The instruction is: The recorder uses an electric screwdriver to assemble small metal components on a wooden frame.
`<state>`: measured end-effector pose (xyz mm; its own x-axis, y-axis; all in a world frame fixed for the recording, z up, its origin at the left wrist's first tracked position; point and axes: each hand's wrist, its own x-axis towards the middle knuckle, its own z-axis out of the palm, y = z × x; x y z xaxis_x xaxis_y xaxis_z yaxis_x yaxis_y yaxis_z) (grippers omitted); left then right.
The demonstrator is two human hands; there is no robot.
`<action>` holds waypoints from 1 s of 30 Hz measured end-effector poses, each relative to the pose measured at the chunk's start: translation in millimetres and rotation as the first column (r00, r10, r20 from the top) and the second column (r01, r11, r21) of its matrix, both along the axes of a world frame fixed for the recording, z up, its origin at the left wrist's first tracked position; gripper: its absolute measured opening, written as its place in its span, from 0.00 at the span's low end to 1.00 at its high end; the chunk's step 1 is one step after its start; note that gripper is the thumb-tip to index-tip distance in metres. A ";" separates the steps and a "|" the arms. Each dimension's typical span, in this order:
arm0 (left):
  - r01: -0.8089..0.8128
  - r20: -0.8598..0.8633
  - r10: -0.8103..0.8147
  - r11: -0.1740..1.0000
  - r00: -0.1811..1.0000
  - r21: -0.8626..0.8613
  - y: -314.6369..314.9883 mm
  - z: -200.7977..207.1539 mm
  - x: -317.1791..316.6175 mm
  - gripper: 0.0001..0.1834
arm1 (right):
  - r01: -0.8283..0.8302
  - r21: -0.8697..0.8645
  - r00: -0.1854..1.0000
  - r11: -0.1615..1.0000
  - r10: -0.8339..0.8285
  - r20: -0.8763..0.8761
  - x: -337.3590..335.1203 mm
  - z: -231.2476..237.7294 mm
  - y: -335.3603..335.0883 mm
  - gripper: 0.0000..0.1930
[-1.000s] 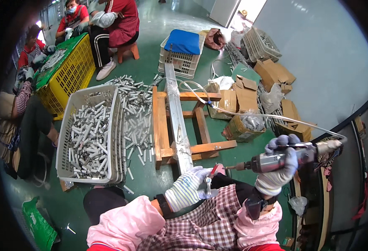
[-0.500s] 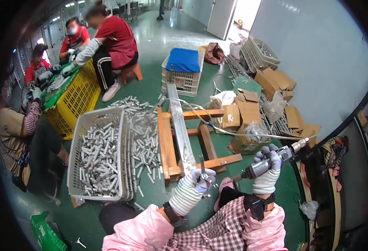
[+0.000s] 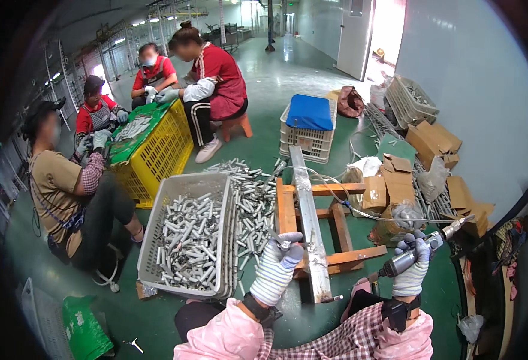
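My left hand, in a striped knit glove, is closed with a small metal part at its fingertips; its exact kind is too small to tell. It is beside the near end of a long metal bar that lies across a wooden frame. A short metal tube sticks out at the bar's near end. My right hand, gloved alike, grips an air drill with its bit pointing left toward the bar. An air hose runs to the drill's rear.
Left of the frame stands a grey crate full of metal tubes, with a heap of loose tubes beside it. Several people sit round a yellow crate. Farther off are a blue-topped crate and cardboard boxes along the wall.
My view has swung left, so the scene sits farther right. My left hand has moved off the bar's near end, leftward toward the grey crate. The drill stays in my right hand.
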<state>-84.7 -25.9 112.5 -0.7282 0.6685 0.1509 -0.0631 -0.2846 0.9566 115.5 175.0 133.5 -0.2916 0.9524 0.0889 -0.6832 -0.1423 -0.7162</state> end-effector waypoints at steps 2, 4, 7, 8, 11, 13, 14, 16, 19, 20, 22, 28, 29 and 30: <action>-0.007 -0.047 0.006 1.000 0.999 -0.018 -5.6 1.3 -3.0 0.20 | -0.007 0.003 1.000 1.000 0.007 -0.002 -1.1 -2.1 2.3 0.19; -0.027 -0.070 0.025 0.999 0.997 -0.025 -9.5 5.4 -8.5 0.20 | -0.006 -0.003 1.000 1.000 0.006 0.003 -4.7 -2.1 0.8 0.18; -0.078 -0.052 0.076 0.996 0.996 -0.042 -14.7 12.7 -20.9 0.26 | -0.038 -0.016 0.999 0.999 0.038 -0.002 -7.9 -2.6 -0.6 0.17; -0.110 -0.038 0.110 0.994 0.993 0.008 -14.1 10.0 -28.6 0.30 | -0.067 0.005 0.998 0.998 0.068 -0.016 -8.5 -2.6 -0.8 0.16; -0.233 -0.116 0.233 0.972 0.965 0.019 -24.4 30.1 -47.8 0.43 | -0.023 0.049 0.998 0.999 0.020 0.059 -5.8 -4.6 -4.0 0.15; -0.279 -0.240 0.262 0.960 0.935 -0.038 -37.4 24.1 -82.1 0.38 | -0.010 0.061 0.996 0.998 0.005 0.091 -8.1 -10.3 -2.6 0.16; -0.303 -0.106 0.323 0.937 0.940 0.173 -38.6 25.7 -88.2 0.30 | 0.013 0.041 0.996 0.999 -0.016 0.084 -10.6 -10.8 -4.7 0.17; -0.334 0.079 0.325 0.926 0.942 0.174 -56.4 26.0 -111.4 0.21 | 0.034 0.017 0.996 0.999 -0.035 0.079 -10.1 -10.1 -8.8 0.18; -0.436 0.209 0.392 0.866 0.896 0.245 -72.7 13.7 -145.7 0.18 | 0.033 0.003 0.995 0.999 -0.033 0.099 -12.6 -13.3 -10.2 0.18; -0.461 0.196 0.421 0.850 0.885 0.256 -75.7 7.6 -157.6 0.18 | 0.025 -0.008 0.995 1.000 -0.024 0.098 -14.1 -11.7 -11.1 0.17; -0.502 0.274 0.430 0.809 0.860 0.305 -83.8 -5.1 -175.5 0.18 | -0.005 -0.016 0.994 1.000 0.006 0.108 -17.3 -11.0 -12.5 0.17; -0.658 0.187 0.633 0.695 0.751 0.291 -90.1 1.2 -190.9 0.16 | -0.013 -0.049 0.993 0.999 0.019 0.120 -33.2 -17.2 -13.7 0.22; -0.667 0.145 0.656 0.691 0.741 0.279 -94.2 5.8 -188.1 0.17 | -0.021 -0.050 0.992 0.999 0.027 0.122 -35.6 -17.9 -14.3 0.22; -0.679 0.101 0.674 0.705 0.731 0.205 -99.1 11.1 -184.2 0.21 | -0.027 -0.049 0.992 0.998 0.032 0.118 -37.5 -18.0 -15.0 0.21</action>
<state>-268.9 -125.0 123.6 -0.9762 -0.0526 0.2103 0.2110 -0.4519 0.8667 78.0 160.0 115.6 -0.3254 0.9455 0.0075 -0.5887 -0.1964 -0.7841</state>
